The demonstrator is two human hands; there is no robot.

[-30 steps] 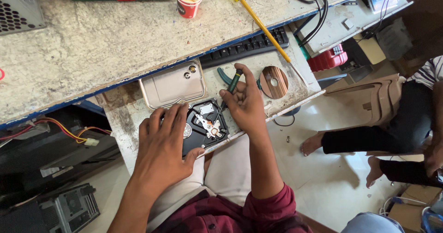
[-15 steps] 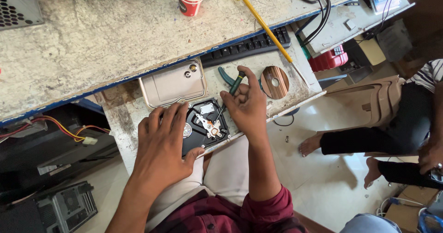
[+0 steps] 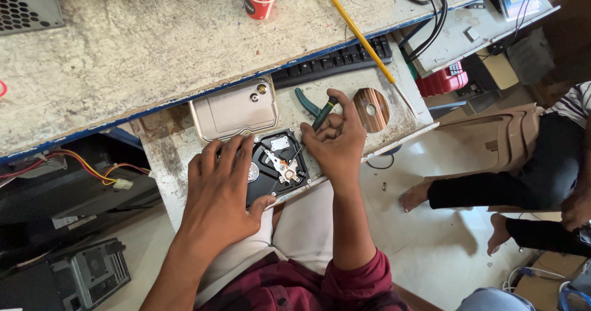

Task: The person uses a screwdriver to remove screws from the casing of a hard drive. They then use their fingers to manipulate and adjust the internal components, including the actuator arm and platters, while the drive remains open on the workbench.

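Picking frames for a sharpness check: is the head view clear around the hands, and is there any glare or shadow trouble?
Head view: evenly daylit and sharp on the left hand, right hand and opened hard drive; soft shadows only, darkest under the bench at left; mild shine on the metal cover; slight wide-angle stretch toward the edges.

left hand (image 3: pixel 218 191) flat, right hand (image 3: pixel 335 141) clenched

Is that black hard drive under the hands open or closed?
Open: the hard drive shows its bare arm and parts, and its metal cover lies beside it.
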